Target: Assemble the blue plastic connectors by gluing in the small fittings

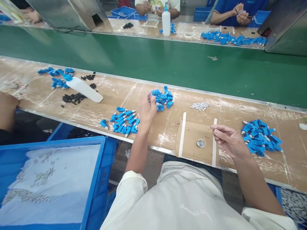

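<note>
My left hand (146,110) is at the left edge of a heap of small blue plastic parts (164,98); its thumb and fingers look apart, and the fingertips are partly hidden. My right hand (226,139) pinches a thin stick (208,131), pointing left over a cardboard pad (195,131) with white tape strips. On that pad, below the stick's tip, sits a small round clear dish (200,143). Small white-grey pieces (200,106) lie in a pile behind the pad. More blue parts with white tips (124,121) are spread left of my left arm, and another heap (261,137) lies right of my right hand.
A white squeeze bottle (83,89) lies beside black pieces (73,98) on the left. Beyond the bench runs a green belt (144,60), with co-workers' hands (240,14) behind it. A blue crate (102,159) stands lower left. Another person's arm (7,110) enters at left.
</note>
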Motion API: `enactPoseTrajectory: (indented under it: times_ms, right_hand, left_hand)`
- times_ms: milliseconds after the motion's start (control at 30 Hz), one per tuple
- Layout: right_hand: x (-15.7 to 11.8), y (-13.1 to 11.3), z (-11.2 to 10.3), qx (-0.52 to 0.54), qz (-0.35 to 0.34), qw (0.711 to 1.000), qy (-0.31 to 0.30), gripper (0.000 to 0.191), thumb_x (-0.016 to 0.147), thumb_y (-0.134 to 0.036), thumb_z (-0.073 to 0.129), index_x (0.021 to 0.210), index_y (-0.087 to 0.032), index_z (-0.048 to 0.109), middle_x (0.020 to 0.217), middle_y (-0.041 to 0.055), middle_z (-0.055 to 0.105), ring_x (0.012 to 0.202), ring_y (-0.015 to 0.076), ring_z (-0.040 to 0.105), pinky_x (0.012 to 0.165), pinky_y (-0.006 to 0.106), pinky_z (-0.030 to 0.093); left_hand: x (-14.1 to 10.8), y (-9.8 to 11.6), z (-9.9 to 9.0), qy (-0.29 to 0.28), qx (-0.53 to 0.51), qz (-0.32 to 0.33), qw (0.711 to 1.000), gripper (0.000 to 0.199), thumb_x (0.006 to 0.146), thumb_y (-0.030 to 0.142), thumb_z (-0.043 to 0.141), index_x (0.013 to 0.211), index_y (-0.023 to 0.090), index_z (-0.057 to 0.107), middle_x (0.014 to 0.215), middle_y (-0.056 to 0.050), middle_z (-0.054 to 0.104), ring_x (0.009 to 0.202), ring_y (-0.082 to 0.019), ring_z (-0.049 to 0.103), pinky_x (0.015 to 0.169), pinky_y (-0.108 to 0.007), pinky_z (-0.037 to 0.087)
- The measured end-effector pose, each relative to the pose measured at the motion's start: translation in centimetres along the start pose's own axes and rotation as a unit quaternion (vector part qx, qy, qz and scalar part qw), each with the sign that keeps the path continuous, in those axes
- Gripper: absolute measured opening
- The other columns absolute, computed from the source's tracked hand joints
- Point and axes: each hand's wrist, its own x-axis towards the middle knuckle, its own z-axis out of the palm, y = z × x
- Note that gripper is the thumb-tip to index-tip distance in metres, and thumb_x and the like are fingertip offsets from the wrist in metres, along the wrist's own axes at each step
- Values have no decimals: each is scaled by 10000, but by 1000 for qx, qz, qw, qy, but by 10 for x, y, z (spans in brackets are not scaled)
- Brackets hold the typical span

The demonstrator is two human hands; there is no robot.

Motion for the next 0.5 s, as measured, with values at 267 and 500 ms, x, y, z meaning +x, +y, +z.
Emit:
enactPoseTrajectory:
  times_ms: [267,500]
  right_hand:
    - [3,-24,-96,-231,-118,904,339,275,706,-354,811,874,-137,793,723,48,700,565,109,533,520,254,456]
    - [27,-40,-176,-477,-42,807,344,155,787,-177,714,887,-100,804,811,100,778,733,191,682,734,302,539]
  left_hand:
    - [-72,8,-17,-84,-66,-91,990,520,859,611,640,1079,147,715,1002,-109,772,892,-224,739,821,-350,584]
    - [-106,38,3,-217,-132,-127,959,535,796,633,704,1016,148,753,984,-124,788,897,-251,748,864,-391,589]
